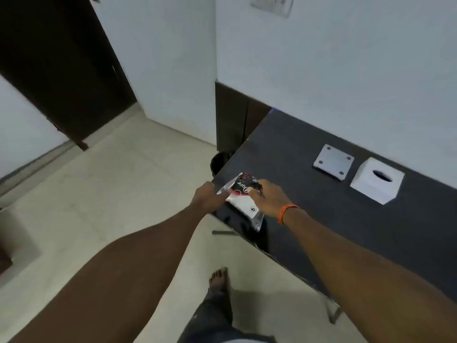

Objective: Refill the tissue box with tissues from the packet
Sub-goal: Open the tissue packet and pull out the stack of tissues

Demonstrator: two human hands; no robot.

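Gripping the tissue packet [243, 199] at the near corner of the dark tabletop [321, 219], both hands close on it: the left hand [206, 198] pinches its left edge, the right hand [267, 198] presses fingers on its printed top. The white tissue box [377, 183] sits well apart near the wall, with a grey square plate [333, 162] just beside it. An orange band [286, 212] circles the right wrist.

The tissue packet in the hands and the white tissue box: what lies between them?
Only bare dark table; the head view shows nothing between tissue packet and tissue box.
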